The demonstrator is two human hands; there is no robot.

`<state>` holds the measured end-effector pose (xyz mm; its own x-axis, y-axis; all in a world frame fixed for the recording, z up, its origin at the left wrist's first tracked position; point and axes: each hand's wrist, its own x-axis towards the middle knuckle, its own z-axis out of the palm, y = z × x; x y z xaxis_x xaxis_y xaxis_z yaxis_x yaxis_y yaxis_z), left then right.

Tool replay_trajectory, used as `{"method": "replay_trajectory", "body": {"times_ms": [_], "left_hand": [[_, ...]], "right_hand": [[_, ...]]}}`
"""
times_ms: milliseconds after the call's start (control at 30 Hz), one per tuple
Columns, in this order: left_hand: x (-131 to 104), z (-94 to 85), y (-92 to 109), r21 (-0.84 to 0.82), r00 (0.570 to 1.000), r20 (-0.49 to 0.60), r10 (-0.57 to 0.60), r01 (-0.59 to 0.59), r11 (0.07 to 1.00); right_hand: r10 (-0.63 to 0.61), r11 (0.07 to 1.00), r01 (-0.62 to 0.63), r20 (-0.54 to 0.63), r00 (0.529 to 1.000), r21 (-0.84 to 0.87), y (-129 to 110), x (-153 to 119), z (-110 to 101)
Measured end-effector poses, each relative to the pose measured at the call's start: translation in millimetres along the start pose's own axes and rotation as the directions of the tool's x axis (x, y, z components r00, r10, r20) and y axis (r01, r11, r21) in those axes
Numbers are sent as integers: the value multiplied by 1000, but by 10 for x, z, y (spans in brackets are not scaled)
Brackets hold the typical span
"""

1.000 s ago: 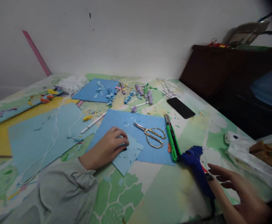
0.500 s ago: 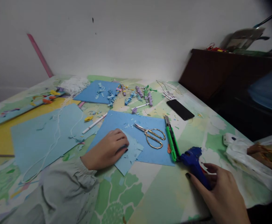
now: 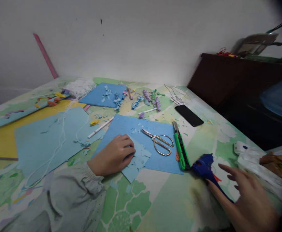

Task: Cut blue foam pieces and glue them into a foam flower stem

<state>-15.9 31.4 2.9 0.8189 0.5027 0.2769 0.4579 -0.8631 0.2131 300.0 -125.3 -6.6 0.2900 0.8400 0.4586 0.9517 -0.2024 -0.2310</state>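
While the left hand [image 3: 118, 153] rests on the small light-blue sheet [image 3: 137, 159], fingers curled, the right hand [image 3: 247, 196] is open at the blue glue gun [image 3: 204, 165], thumb by the handle, not closed round it. Can't tell if the left has anything under its fingers. Gun is on the surface [image 3: 170, 199], right of the big blue sheet [image 3: 155, 163], body just beside the bottom end of the green cutter [image 3: 181, 151]. Cutter blade is out, pointing away; scissors [image 3: 153, 136] lie slightly open on the big sheet.

For a clean grip, I'd wrap the palm round the handle, index at the red trigger [image 3: 216, 176], no squeeze yet. Can't make out the nozzle; treat it as hot. Lift clear of the cutter, don't drag. Left palm flat, light pressure.
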Motion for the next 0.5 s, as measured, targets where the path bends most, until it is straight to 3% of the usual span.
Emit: {"method": "replay_trajectory", "body": {"times_ms": [167, 200, 300, 400, 500], "left_hand": [[24, 31, -19, -12, 998, -65, 20, -21, 1000], [26, 38, -23, -32, 997, -74, 13, -15, 999], [28, 52, -38, -133, 991, -119, -58, 42, 990], [34, 32, -40, -329, 950, -194, -246, 173, 928], [48, -25, -22, -550, 839, -154, -521, 366, 751]], "right_hand": [[-234, 952, 227, 12, 972, 206, -740, 340, -308], [-283, 927, 273, 2, 959, 258, -908, 426, -324], [-426, 836, 339, 119, 897, 431, -1304, 675, -201], [-503, 745, 247, 278, 818, 620, -1513, 847, 121], [-480, 673, 41, 395, 783, 738, -1597, 888, 451]]}}
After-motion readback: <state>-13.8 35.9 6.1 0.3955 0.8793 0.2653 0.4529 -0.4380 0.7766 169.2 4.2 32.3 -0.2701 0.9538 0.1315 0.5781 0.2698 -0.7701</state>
